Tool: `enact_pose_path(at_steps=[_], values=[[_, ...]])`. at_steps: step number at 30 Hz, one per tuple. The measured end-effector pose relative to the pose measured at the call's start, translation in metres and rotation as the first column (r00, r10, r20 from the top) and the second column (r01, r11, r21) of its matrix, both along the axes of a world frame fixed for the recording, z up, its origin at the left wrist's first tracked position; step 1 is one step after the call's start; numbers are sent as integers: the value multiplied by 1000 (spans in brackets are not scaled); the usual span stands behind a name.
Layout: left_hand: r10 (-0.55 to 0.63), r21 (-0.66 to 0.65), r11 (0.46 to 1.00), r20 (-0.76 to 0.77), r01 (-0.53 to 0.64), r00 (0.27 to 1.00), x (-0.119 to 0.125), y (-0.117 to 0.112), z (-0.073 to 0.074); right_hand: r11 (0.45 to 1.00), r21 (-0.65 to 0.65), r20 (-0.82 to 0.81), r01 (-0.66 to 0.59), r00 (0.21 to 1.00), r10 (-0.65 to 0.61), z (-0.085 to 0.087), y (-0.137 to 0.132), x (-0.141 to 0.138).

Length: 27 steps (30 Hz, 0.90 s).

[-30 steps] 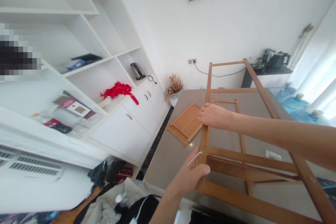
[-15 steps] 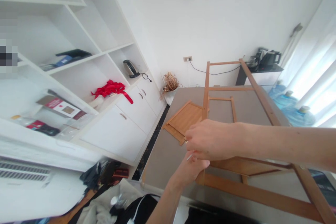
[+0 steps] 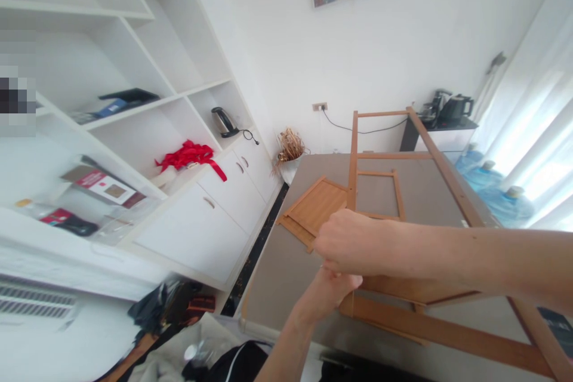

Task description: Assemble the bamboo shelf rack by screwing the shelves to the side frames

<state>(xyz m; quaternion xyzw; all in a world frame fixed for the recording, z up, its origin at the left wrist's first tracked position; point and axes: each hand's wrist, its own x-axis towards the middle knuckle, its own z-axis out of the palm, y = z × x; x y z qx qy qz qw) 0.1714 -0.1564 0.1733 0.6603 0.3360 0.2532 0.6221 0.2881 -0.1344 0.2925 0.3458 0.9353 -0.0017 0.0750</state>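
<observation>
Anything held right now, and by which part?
Left hand: wooden frame, by its left-side bar, near the closest corner. Right hand: closed beside it; whatever it grips is hidden, can't tell.

here's the grey-brown table, and just inside its left edge a wooden panel lies flat, set askew! farther in, toward the middle, there's a slim wooden frame lying down, partly hidden from us. and over the near edge, the big wooden frame; where it meets the table, we can't quite tell!
</observation>
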Motion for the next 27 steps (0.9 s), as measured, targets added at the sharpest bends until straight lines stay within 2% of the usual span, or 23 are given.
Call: enact_pose_path(at_steps=[3, 5, 11, 17, 21, 23, 24, 26, 27], values=[[-61, -37, 997, 196, 70, 979, 3, 0, 3, 994, -93, 16, 64, 998, -62, 8, 4, 2], [-58, -39, 997, 265, 70, 962, 4, 1, 3, 987, -132, 18, 89, 996, -88, 11, 7, 3], [-26, -132, 989, 310, 70, 950, 2, 1, 1, 981, -165, -15, 105, 994, -109, 7, 10, 3], [32, -205, 978, 332, 39, 943, 2, 2, -3, 964, -134, -15, 230, 972, -234, 1, 8, -1], [33, -191, 981, 317, 30, 948, 2, 7, -9, 946, -125, -50, 299, 951, -307, -1, 13, 8], [27, -182, 983, 319, 33, 947, 1, 8, -11, 963, -121, -65, 239, 967, -248, 3, 15, 19], [26, -183, 982, 323, 36, 946, 1, 9, -12, 982, -98, -80, 163, 982, -171, 5, 16, 25], [24, -179, 983, 323, 36, 946, 1, 9, -12, 997, -25, -103, -69, 992, 66, 9, 18, 37], [21, -164, 986, 316, 33, 949, 1, 9, -12, 980, 17, -102, -196, 975, 197, 11, 19, 41]])
